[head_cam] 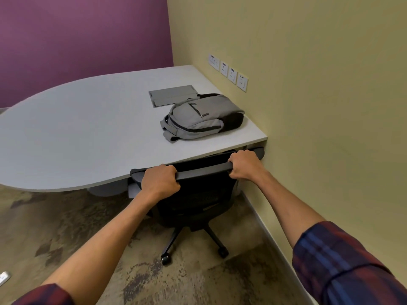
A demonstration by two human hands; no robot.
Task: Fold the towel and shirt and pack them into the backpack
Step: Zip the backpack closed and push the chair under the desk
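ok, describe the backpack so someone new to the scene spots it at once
Start at the big grey table that fills the corner between the purple and yellow walls. Go to its right end, beside the yellow wall and below the row of wall sockets. The backpack lies flat there, grey with dark trim: the only soft, bulky thing on the table, next to a flat grey hatch set into the top.

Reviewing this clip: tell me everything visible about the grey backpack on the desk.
The grey fabric backpack lies flat on the pale grey desk, near the right edge by the yellow wall. It has a dark base panel, black zip lines, a front pocket zip and grey straps hanging toward the desk's near edge. Its zips look shut. One end lies next to a grey cable hatch. Neither hand touches it.
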